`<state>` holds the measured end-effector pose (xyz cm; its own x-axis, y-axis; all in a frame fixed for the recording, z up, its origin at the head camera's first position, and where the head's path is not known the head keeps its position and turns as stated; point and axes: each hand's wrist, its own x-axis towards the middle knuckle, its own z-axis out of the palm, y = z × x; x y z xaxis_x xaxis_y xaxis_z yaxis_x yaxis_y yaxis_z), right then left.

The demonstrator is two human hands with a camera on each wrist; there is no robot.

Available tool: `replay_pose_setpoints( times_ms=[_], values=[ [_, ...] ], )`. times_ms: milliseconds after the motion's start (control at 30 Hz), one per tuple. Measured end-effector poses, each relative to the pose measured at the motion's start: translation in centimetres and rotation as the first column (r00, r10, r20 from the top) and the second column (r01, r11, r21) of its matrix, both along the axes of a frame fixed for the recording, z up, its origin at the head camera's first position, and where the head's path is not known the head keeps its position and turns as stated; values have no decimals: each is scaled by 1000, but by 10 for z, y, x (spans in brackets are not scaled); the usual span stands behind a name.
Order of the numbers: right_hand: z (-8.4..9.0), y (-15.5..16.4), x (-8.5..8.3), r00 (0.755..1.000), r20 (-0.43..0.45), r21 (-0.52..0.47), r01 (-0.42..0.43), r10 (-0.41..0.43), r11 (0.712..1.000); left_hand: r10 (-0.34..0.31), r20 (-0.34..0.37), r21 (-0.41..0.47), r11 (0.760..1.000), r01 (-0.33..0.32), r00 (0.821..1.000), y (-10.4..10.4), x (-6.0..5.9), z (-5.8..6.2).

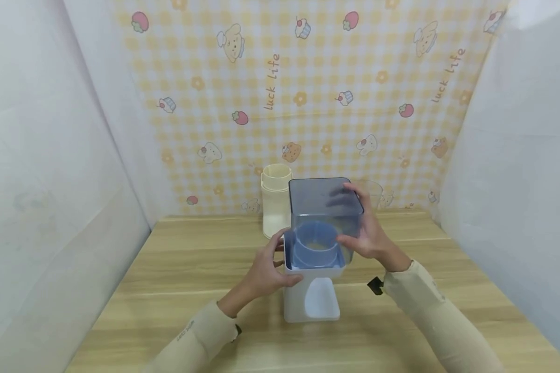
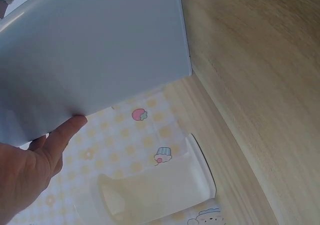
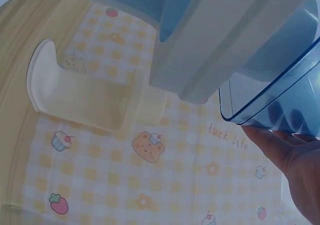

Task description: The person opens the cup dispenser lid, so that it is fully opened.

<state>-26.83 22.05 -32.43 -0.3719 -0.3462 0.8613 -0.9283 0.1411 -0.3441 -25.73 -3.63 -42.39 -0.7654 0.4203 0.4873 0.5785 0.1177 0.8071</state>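
A white base [image 1: 295,300] with a scooped front stands on the table, perhaps part of a pet feeder. My left hand [image 1: 266,270] grips its upper left side, thumb in front; the base's smooth side fills the top of the left wrist view [image 2: 100,55]. A see-through blue box [image 1: 317,197] is in my right hand [image 1: 371,233], its fingers and thumb on the right side. The box is at the base's top, offset to the right and back. A round blue collar [image 1: 316,254] shows at the base's top. Whether box and base touch cannot be told.
Behind the base stands a cream dispenser [image 1: 275,204] with an open round top, partly hidden by the blue box. A clear container [image 1: 375,190] is behind my right hand. White sheets hang at both sides, a checked cloth [image 1: 298,124] at the back.
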Motion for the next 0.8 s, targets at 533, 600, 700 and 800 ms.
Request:
replay_pose_setpoints(
  times_ms=[533,600,700,800],
  values=[
    [23,25,-2,996,-17,-240,-89,87,967,32,-32,-16,999,-33,999,2,-5,0],
    [23,28,-2,996,-20,-266,-94,92,959,32,-29,-19,999,-32,999,2,-4,1],
    [22,34,-2,996,-16,-296,-93,93,951,31,-29,-20,999,-31,999,1,-3,1],
    [21,42,0,996,6,-307,-78,84,948,33,-28,-20,999,-34,999,1,-2,0]
  ],
)
